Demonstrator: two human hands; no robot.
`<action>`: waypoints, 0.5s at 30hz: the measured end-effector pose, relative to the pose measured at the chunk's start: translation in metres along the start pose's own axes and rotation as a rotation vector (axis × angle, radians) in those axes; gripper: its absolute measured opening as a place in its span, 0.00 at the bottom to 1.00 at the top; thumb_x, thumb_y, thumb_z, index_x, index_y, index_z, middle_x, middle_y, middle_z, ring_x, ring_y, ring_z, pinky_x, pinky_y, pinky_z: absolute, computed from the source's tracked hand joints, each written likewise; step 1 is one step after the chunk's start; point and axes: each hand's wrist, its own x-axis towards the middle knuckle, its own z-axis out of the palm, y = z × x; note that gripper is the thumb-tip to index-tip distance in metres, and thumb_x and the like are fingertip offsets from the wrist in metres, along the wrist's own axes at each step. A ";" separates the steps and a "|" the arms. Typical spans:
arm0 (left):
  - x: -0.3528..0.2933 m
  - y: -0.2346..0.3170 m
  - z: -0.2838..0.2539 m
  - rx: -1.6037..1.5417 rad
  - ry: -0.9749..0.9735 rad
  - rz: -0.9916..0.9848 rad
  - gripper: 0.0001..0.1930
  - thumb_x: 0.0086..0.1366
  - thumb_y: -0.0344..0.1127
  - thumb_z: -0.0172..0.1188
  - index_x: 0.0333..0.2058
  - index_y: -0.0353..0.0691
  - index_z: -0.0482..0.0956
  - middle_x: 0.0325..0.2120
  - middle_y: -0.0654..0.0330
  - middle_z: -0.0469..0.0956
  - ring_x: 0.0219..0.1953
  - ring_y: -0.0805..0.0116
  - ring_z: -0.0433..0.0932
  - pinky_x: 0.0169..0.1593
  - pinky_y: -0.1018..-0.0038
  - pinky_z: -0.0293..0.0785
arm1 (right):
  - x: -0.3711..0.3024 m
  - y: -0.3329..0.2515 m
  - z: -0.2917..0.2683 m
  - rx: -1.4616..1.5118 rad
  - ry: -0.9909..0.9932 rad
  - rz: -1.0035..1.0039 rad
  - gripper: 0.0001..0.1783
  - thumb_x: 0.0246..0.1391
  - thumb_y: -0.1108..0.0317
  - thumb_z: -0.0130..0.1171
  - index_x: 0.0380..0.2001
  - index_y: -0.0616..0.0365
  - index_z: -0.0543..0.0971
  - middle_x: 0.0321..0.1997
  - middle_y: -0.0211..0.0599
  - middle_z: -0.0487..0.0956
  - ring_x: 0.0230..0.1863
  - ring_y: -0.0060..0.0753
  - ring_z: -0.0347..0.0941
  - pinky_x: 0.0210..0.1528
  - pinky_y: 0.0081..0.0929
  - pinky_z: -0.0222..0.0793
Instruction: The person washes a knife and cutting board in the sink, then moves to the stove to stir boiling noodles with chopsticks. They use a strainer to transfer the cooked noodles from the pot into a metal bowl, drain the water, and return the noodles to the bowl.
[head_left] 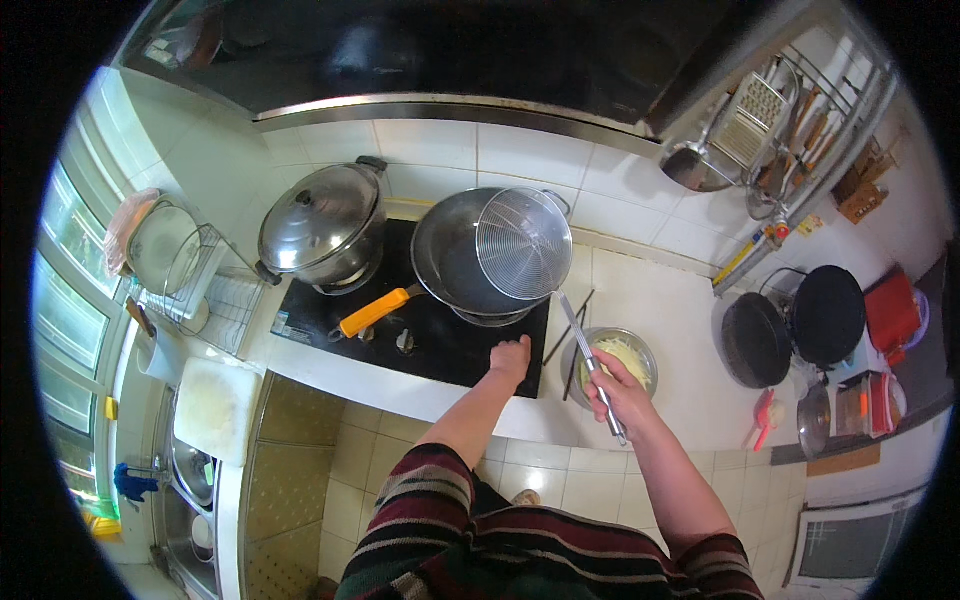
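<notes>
My right hand (622, 390) is closed around the long metal handle of a wire mesh skimmer (524, 244). The skimmer's round head is over the right part of a dark wok (445, 255) with an orange handle (374, 312). My left hand (512, 360) is a loose fist low over the front right of the black gas stove (440, 358); whatever is under its fingers is hidden. Partly behind my right hand, a metal bowl (654, 362) holds pale yellow shreds (628, 357). Long dark chopsticks (568, 328) lie by the bowl's left side.
A lidded steel pot (325, 225) occupies the left burner. A range hood (450, 112) overhangs the stove. Utensils hang around a grater (750, 118) at upper right. Dark pans (755, 340) stand right; a white cutting board (213, 408) is beside the sink (190, 470) at left.
</notes>
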 end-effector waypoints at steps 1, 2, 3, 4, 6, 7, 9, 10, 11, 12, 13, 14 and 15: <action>-0.004 -0.004 0.001 -0.008 0.011 0.026 0.09 0.55 0.32 0.52 0.37 0.42 0.67 0.29 0.53 0.77 0.37 0.55 0.77 0.35 0.64 0.75 | 0.010 0.000 0.006 0.033 -0.019 0.021 0.22 0.57 0.66 0.48 0.56 0.47 0.62 0.23 0.30 0.69 0.15 0.19 0.62 0.14 0.17 0.59; -0.011 -0.010 0.002 -0.040 0.017 0.044 0.11 0.53 0.31 0.54 0.36 0.42 0.67 0.29 0.53 0.77 0.36 0.55 0.77 0.35 0.64 0.75 | 0.019 0.000 0.013 0.036 -0.027 0.026 0.22 0.57 0.64 0.49 0.55 0.46 0.63 0.23 0.30 0.69 0.15 0.19 0.62 0.14 0.17 0.61; -0.018 -0.012 -0.006 -0.070 0.021 0.072 0.12 0.52 0.31 0.55 0.36 0.42 0.67 0.28 0.52 0.77 0.36 0.55 0.77 0.35 0.64 0.75 | 0.029 0.001 0.015 0.091 -0.035 0.044 0.22 0.57 0.64 0.49 0.55 0.46 0.63 0.23 0.30 0.69 0.15 0.19 0.62 0.14 0.17 0.61; -0.027 -0.017 -0.012 -0.102 0.026 0.091 0.14 0.50 0.31 0.57 0.36 0.42 0.67 0.28 0.52 0.77 0.35 0.54 0.77 0.35 0.64 0.75 | 0.038 0.003 0.021 0.141 -0.049 0.066 0.22 0.57 0.64 0.50 0.55 0.46 0.63 0.23 0.30 0.69 0.15 0.19 0.62 0.14 0.18 0.61; -0.040 -0.032 -0.015 -0.265 0.006 0.080 0.15 0.47 0.29 0.57 0.37 0.42 0.67 0.27 0.51 0.77 0.34 0.54 0.77 0.35 0.65 0.75 | 0.057 0.009 0.027 0.205 -0.062 0.109 0.21 0.57 0.62 0.50 0.55 0.44 0.63 0.23 0.30 0.69 0.15 0.19 0.62 0.14 0.17 0.60; -0.049 -0.041 -0.015 -0.349 -0.005 0.074 0.16 0.46 0.28 0.57 0.37 0.41 0.67 0.27 0.51 0.76 0.33 0.54 0.77 0.34 0.65 0.74 | 0.066 0.010 0.030 0.254 -0.066 0.151 0.22 0.57 0.61 0.50 0.55 0.43 0.62 0.23 0.30 0.69 0.15 0.19 0.62 0.14 0.17 0.60; -0.076 -0.063 -0.023 -0.605 -0.037 0.086 0.19 0.45 0.27 0.57 0.39 0.41 0.68 0.26 0.50 0.76 0.31 0.55 0.77 0.34 0.66 0.74 | 0.081 0.010 0.037 0.352 -0.077 0.232 0.22 0.57 0.61 0.49 0.55 0.41 0.62 0.23 0.30 0.69 0.15 0.19 0.62 0.14 0.16 0.60; -0.090 -0.077 -0.026 -0.732 -0.050 0.094 0.20 0.45 0.27 0.57 0.40 0.40 0.68 0.25 0.49 0.75 0.30 0.56 0.77 0.34 0.66 0.74 | 0.088 0.011 0.040 0.377 -0.069 0.267 0.21 0.58 0.59 0.47 0.55 0.39 0.62 0.24 0.30 0.70 0.16 0.18 0.62 0.14 0.15 0.59; -0.106 -0.092 -0.025 -0.825 -0.076 0.107 0.21 0.46 0.26 0.57 0.42 0.40 0.68 0.24 0.51 0.75 0.29 0.57 0.77 0.33 0.67 0.75 | 0.093 0.015 0.042 0.406 -0.091 0.259 0.21 0.58 0.59 0.47 0.55 0.38 0.62 0.25 0.30 0.70 0.16 0.18 0.62 0.14 0.15 0.59; -0.122 -0.109 -0.024 -0.918 -0.101 0.122 0.21 0.46 0.26 0.57 0.43 0.39 0.68 0.24 0.52 0.75 0.28 0.59 0.78 0.32 0.68 0.75 | 0.097 0.020 0.044 0.435 -0.113 0.250 0.20 0.58 0.58 0.46 0.54 0.38 0.62 0.25 0.30 0.70 0.16 0.17 0.62 0.14 0.15 0.60; -0.142 -0.125 -0.021 -1.201 -0.218 -0.016 0.21 0.48 0.26 0.57 0.44 0.39 0.68 0.25 0.54 0.74 0.28 0.62 0.77 0.32 0.70 0.75 | 0.102 0.023 0.047 0.463 -0.138 0.245 0.20 0.58 0.57 0.46 0.54 0.38 0.62 0.25 0.29 0.70 0.17 0.17 0.62 0.15 0.15 0.60; -0.164 -0.139 -0.019 -1.482 -0.337 -0.166 0.20 0.50 0.26 0.57 0.45 0.38 0.67 0.25 0.55 0.74 0.28 0.64 0.77 0.32 0.71 0.75 | 0.106 0.026 0.050 0.466 -0.126 0.236 0.19 0.59 0.56 0.45 0.53 0.37 0.63 0.25 0.28 0.69 0.17 0.16 0.62 0.15 0.15 0.60; -0.184 -0.148 -0.027 -1.601 -0.341 -0.284 0.19 0.52 0.27 0.56 0.44 0.39 0.68 0.27 0.57 0.73 0.29 0.65 0.77 0.33 0.71 0.76 | 0.111 0.031 0.048 0.531 -0.181 0.231 0.18 0.58 0.57 0.45 0.53 0.37 0.63 0.27 0.29 0.72 0.17 0.17 0.64 0.15 0.14 0.60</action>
